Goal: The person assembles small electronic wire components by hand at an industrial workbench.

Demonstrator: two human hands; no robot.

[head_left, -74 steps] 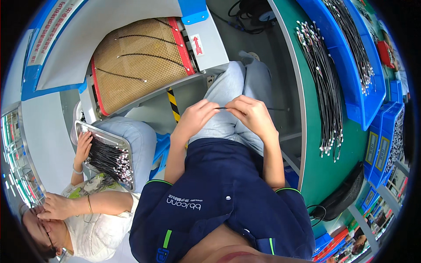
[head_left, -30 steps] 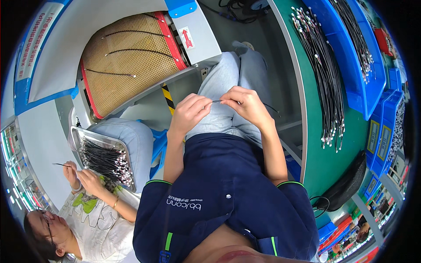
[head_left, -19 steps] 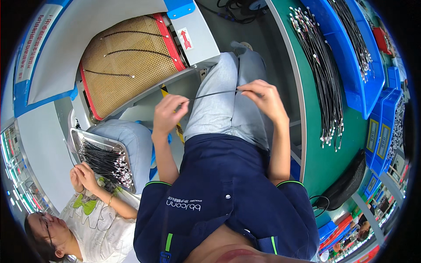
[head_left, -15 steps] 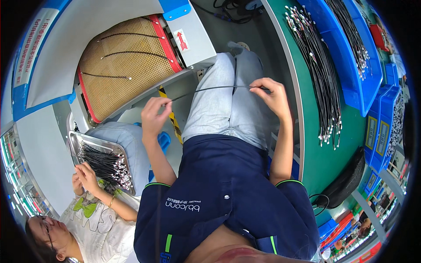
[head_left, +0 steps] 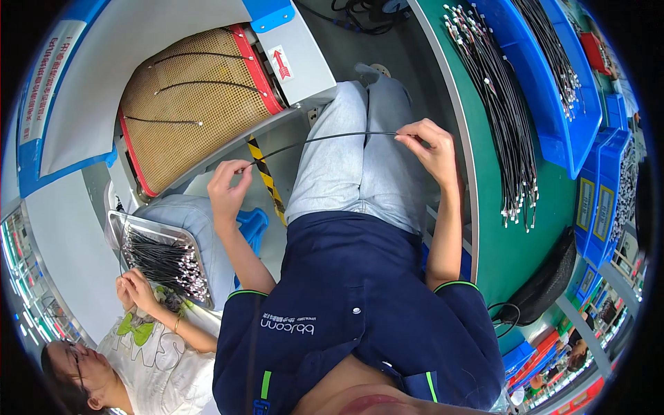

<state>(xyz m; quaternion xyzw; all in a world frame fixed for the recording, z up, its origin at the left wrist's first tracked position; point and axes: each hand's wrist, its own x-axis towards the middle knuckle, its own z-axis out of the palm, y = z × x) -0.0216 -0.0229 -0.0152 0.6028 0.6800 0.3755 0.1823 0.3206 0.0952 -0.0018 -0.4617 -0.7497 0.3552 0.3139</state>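
A thin black cable (head_left: 325, 137) stretches in a shallow arc above my lap. Its left end is pinched between the thumb and fingers of my left hand (head_left: 228, 188). My right hand (head_left: 433, 149) pinches the other end, a little farther from me. The cable's tips are mostly covered by my fingers. On the left, three black cables lie apart on a tan mesh belt (head_left: 200, 90) with red edges; the middle cable (head_left: 211, 84) runs roughly across it. To my right, a thick bundle of black cables (head_left: 494, 111) with white connectors rests on the green table (head_left: 453, 52).
A co-worker at the lower left sits with a metal tray (head_left: 200, 257) of connector-ended cables, hands (head_left: 138, 290) together beside it. Blue bins (head_left: 553, 142) line the far right. A black mesh bag (head_left: 546, 290) lies on the table's near part. A blue stool (head_left: 252, 228) stands at left.
My left hand has moved left and slightly toward me, drawing the cable out longer. My right hand stays nearly in place. The co-worker's hands have shifted slightly.
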